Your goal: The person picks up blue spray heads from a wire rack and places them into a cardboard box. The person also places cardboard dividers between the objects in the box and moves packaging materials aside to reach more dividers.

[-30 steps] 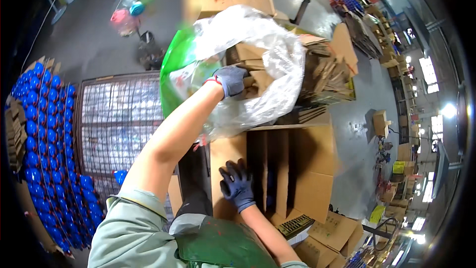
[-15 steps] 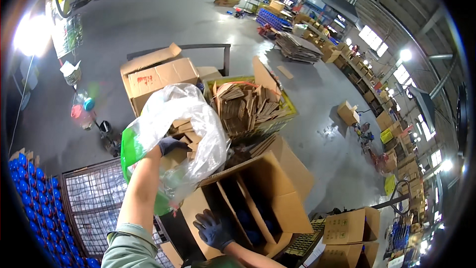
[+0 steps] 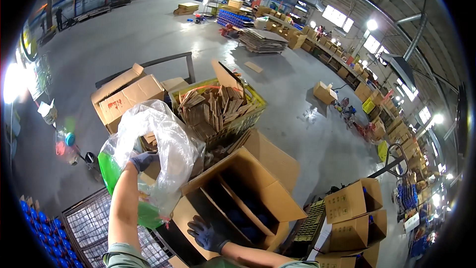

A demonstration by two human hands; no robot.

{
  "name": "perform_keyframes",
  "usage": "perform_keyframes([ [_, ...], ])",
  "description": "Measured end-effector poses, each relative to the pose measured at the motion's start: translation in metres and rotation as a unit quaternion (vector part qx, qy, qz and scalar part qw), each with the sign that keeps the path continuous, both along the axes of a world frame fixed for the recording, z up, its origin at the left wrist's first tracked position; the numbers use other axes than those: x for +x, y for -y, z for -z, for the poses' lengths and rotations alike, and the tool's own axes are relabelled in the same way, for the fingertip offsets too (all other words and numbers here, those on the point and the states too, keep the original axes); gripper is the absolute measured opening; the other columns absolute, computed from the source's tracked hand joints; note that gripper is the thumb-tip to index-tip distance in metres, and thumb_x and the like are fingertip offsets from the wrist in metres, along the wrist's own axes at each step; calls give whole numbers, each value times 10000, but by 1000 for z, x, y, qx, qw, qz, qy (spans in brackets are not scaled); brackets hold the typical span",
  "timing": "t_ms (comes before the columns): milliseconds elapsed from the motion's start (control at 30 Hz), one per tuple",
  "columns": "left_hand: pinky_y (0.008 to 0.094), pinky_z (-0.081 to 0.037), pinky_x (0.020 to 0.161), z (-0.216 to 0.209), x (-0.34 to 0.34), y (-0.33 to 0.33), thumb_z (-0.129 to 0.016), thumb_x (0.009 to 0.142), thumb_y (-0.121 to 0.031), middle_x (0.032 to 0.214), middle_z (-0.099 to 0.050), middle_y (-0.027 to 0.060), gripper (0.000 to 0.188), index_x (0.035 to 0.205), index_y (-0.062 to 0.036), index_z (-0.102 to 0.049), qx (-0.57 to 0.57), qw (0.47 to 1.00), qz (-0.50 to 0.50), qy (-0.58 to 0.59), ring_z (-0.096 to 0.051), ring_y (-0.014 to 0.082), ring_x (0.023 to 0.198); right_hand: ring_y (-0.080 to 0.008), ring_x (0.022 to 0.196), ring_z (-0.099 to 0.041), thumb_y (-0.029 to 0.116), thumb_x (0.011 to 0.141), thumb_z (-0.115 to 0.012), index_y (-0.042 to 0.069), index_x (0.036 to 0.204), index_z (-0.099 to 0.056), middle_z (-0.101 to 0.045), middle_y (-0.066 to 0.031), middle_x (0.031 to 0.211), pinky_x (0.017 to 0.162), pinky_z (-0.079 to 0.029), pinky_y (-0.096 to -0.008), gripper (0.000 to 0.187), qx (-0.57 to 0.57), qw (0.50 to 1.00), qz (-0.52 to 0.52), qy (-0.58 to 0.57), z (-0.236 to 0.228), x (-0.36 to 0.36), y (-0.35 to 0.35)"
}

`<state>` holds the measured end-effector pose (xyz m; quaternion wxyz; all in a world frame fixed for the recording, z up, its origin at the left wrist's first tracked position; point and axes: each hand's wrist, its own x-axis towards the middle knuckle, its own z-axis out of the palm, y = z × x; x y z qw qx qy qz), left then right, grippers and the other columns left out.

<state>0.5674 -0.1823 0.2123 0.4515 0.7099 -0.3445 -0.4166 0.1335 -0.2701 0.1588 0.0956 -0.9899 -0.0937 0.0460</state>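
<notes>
My left hand [image 3: 143, 162], in a dark glove, reaches into a clear plastic bag [image 3: 171, 141] with a green lower part. Cardboard pieces [image 3: 150, 140] show inside the bag's mouth; whether the fingers grip any is hidden. My right hand [image 3: 206, 235], gloved too, lies with fingers spread on the near left side of an open cardboard box [image 3: 270, 203]. Upright cardboard dividers [image 3: 244, 203] split this box into compartments. Dark blue objects [image 3: 248, 226] lie low in them, too shadowed to name.
Behind the bag stand a brown carton [image 3: 131, 98] and a yellow crate [image 3: 255, 111] packed with cardboard strips. Stacked open cartons [image 3: 352, 201] are at the right. Blue round-ended items [image 3: 44, 228] stand in rows at lower left, beside a wire mesh panel [image 3: 101, 226].
The whole view has shifted, so the bag and boxes appear farther left. My left hand is still in the bag's mouth, and my right hand remains spread on the box.
</notes>
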Motion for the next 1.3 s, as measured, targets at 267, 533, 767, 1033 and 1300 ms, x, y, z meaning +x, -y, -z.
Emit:
perform_keyframes([
  [267, 320, -401, 1048, -1, 2, 18, -577, 948, -392, 1333, -623, 63, 494, 1332, -82, -600, 98, 992, -57, 54, -567, 228, 1179, -347, 1515, -176, 300, 952, -490, 163, 1356, -579, -382, -73, 1563, 1151, -196, -586, 435, 14, 1000, -5, -4, -3, 2, -1],
  [533, 331, -350, 1114, -34, -12, 36, -656, 880, -411, 1406, -570, 39, 586, 1385, -130, -563, 61, 988, -104, 101, -506, 215, 1287, -373, 1504, -202, 261, 921, -537, 117, 1305, -598, -415, -101, 1528, 1148, -212, -603, 415, 54, 998, -4, 11, 1, 1, 6],
  [767, 347, -333, 1133, 15, 14, 66, -525, 942, -331, 1440, -536, 128, 484, 1367, -99, -556, 90, 929, 150, 326, -465, 304, 1351, -361, 1510, -184, 301, 946, -511, 136, 1324, -599, -394, -91, 1543, 1157, -232, -538, 421, 24, 1000, -3, -16, -14, 4, 4],
  [1033, 449, -535, 893, 44, 33, 50, -542, 898, -241, 1108, -684, 240, 478, 1304, 12, -557, 113, 814, -40, 568, -680, 383, 1011, -349, 1505, -195, 272, 923, -515, 135, 1307, -577, -399, -85, 1531, 1123, -225, -616, 412, 43, 999, -13, -1, 9, 4, -7],
  [1300, 466, -531, 837, -126, -192, -64, -758, 792, -224, 1082, -668, 267, 679, 1397, -51, -502, 106, 848, -319, 409, -667, 400, 979, -357, 1431, -321, 346, 918, -568, 130, 1367, -537, -470, -106, 1468, 1137, -242, -574, 499, 83, 997, -10, 3, -26, 8, 13],
])
